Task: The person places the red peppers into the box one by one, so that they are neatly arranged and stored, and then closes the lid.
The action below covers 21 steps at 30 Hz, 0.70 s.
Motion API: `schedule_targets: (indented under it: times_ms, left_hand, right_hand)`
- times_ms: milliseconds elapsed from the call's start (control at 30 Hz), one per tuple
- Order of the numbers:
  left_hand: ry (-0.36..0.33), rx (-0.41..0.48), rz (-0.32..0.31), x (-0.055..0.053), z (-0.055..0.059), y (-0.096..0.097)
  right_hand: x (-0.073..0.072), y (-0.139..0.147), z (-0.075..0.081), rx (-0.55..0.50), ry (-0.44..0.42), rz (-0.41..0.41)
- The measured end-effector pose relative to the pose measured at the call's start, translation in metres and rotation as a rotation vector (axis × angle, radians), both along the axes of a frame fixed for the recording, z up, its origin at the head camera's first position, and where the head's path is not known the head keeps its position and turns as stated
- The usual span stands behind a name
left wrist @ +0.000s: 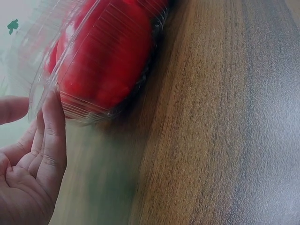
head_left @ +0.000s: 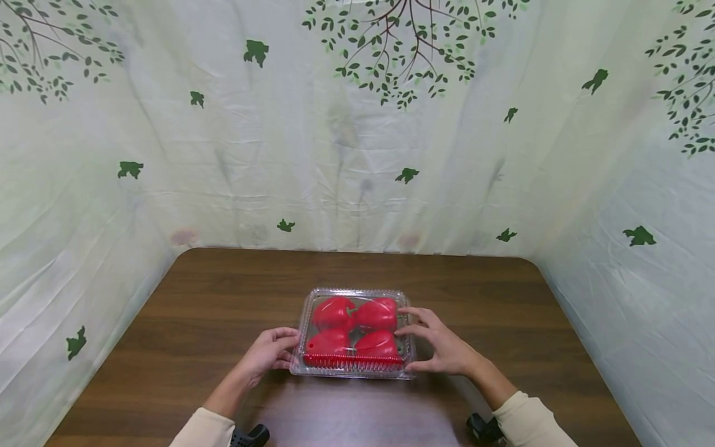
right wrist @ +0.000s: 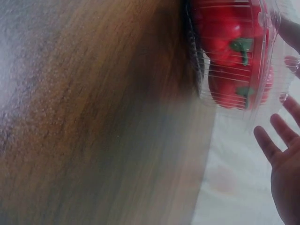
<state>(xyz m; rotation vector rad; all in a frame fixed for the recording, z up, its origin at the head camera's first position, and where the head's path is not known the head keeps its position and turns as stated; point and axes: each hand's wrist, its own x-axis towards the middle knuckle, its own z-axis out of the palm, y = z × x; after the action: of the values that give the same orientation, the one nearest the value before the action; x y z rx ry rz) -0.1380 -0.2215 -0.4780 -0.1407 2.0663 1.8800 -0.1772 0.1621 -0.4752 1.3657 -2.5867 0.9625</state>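
A clear plastic clamshell box (head_left: 357, 374) with its lid down stands on the table in front of me. Inside it lie several red bell peppers (head_left: 377, 315); green stems show through the side in the right wrist view. My left hand (head_left: 269, 352) pinches the flange at the box's left side, thumb on one face and fingers on the other in the left wrist view. At the right side, my right hand (head_left: 444, 349) spreads its fingers, fingertips (right wrist: 262, 136) around the lid's edge and thumb by the front right corner.
The brown wood-grain table (head_left: 234, 279) has rounded far corners. White curtains (head_left: 335, 186) printed with green leaves and branches hang behind it and along both sides. A black wrist strap (head_left: 250, 436) shows beneath the left sleeve, another (head_left: 485, 428) by the right.
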Motion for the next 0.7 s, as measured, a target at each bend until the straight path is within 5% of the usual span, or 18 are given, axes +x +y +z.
schedule_targets:
  times_ms: [700]
  left_hand:
    - [0.027,0.008,-0.002,-0.0015,-0.0015,0.0028]
  right_hand:
    - [0.0015,0.0003,-0.0015,-0.031,-0.056,-0.007]
